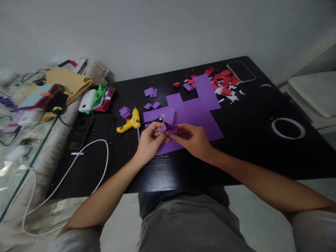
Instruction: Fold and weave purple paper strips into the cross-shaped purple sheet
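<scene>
A folded piece of purple paper [169, 122] is pinched between both my hands, above the front of the table. My left hand [151, 138] grips its left side, fingers curled. On the right side, my right hand [193, 139] holds it between thumb and fingers. Beneath my hands lie larger purple paper sheets [207, 126], overlapping one another. Scissors [160, 119] rest on the sheets just behind my left hand, partly hidden. Left of that hand lies a yellow glue gun [129, 121]. Small folded purple pieces [125, 112] sit in little groups behind it.
Red and white paper scraps [225, 84] are scattered at the back right beside a phone [240, 71]. A white tape ring [288, 128] lies at the right. Bundled coloured strips [105, 99] stand at the back left. A white cable [107, 154] loops over the table's left front edge.
</scene>
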`<state>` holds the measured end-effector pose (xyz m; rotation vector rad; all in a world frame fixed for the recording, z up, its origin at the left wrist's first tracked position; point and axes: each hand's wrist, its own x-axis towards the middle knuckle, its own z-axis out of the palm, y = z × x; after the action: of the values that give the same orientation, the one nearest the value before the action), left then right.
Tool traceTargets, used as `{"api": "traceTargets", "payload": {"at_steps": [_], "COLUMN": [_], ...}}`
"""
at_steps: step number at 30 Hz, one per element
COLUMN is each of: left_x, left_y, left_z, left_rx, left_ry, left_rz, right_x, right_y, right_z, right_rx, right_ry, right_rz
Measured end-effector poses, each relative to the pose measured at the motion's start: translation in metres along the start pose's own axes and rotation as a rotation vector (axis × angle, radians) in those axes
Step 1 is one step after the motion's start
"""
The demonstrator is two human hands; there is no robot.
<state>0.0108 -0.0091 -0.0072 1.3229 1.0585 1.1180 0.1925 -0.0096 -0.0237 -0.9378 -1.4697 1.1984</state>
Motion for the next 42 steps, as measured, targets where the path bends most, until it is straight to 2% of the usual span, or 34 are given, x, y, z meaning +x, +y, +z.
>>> {"api": "traceTargets", "payload": {"at_steps": [17,29,42], "left_x": [0.002,0.0014,0.0025], "left_y": [0.0046,0.0048,0.0064], "left_z": [-0.0021,-0.0002,-0.0019], "left_rx": [-0.018,-0.016,-0.03], "left_ry": [-0.005,0.006,-0.014], "left_rz": [-0.06,-0.039,-0.059], "right_x": [0.0014,0.0001,-0.0002], "right_y": [0.0051,0.0048,0.005], "right_z": [-0.0031,-0.0036,-0.004], "right_rx": [-0.065,-0.024,-0.071], "right_ry": [0.015,-0.035,-0.015], "right_rz": [-0.074,-0.017,-0.041]}}
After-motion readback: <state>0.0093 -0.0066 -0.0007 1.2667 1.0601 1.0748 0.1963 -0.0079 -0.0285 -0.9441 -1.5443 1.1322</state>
